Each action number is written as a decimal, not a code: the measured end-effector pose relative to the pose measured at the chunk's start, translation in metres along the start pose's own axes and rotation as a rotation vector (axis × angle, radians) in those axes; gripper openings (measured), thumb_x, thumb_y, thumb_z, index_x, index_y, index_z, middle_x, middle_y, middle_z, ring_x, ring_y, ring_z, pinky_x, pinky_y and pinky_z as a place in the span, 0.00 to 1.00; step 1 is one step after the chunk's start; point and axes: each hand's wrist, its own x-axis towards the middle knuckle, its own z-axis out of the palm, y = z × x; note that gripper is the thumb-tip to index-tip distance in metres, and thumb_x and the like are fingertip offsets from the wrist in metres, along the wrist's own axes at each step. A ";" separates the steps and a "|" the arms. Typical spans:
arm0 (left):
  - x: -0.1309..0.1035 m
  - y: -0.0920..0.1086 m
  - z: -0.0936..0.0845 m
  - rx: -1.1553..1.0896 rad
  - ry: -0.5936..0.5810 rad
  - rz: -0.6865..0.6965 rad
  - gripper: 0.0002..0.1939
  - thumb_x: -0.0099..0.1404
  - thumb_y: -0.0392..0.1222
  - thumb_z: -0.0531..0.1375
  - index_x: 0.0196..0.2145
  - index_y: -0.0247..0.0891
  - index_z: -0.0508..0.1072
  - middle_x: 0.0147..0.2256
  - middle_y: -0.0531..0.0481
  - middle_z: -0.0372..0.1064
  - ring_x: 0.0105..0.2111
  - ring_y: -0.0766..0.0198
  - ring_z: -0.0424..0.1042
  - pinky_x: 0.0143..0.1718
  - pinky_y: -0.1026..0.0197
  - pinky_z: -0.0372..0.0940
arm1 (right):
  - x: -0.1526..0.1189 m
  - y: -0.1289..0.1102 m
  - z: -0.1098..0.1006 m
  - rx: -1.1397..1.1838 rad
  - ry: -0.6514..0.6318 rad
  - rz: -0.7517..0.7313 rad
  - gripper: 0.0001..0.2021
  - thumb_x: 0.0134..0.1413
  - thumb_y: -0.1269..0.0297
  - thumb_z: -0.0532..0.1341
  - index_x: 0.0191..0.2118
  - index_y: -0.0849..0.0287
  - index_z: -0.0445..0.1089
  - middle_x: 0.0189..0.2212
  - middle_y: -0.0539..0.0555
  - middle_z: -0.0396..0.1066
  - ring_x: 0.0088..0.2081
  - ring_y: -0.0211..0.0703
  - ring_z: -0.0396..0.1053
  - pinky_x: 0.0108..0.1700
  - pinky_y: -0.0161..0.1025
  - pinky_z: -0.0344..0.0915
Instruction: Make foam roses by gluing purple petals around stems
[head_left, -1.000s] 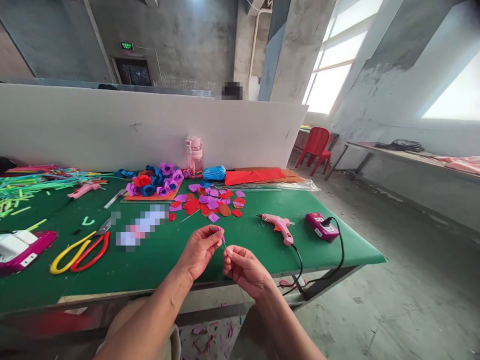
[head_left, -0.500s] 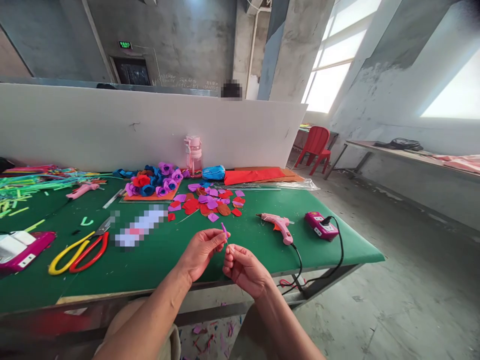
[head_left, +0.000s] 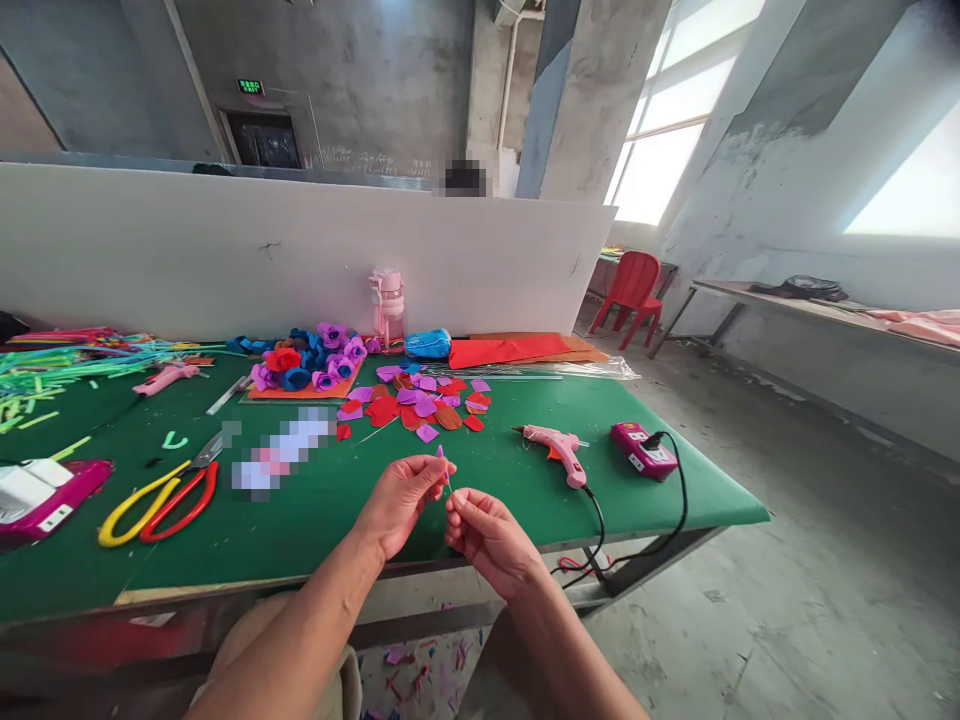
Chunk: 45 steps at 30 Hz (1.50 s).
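Between the fingertips of my left hand (head_left: 405, 500) is a small rolled purple petal (head_left: 441, 456), pointing up. My right hand (head_left: 487, 530) pinches just below it, on what looks like a thin stem running down from the petal; the stem is mostly hidden by the fingers. Both hands are close together above the table's front edge. Beyond them lie loose purple, red and brown petals (head_left: 424, 407). A pink glue gun (head_left: 559, 448) rests on the table to the right of my hands.
On the green table (head_left: 300, 540) are yellow-and-red-handled scissors (head_left: 176, 500), finished flowers (head_left: 307, 360), a pink bottle (head_left: 388, 305), a blue packet (head_left: 427, 344) and red sheets (head_left: 510, 350). A purple power socket (head_left: 643, 450) trails a black cord. A white board (head_left: 300, 250) stands behind.
The purple petal has shifted slightly left and now stands more upright. Both hands keep their pinches with barely any movement.
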 end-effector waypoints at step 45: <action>-0.007 0.007 0.001 0.169 -0.115 -0.076 0.12 0.49 0.45 0.67 0.24 0.32 0.75 0.21 0.51 0.65 0.20 0.73 0.59 0.20 0.68 0.51 | -0.006 -0.021 0.012 -0.626 0.232 -0.423 0.13 0.51 0.55 0.60 0.38 0.58 0.72 0.32 0.52 0.71 0.34 0.39 0.66 0.38 0.35 0.61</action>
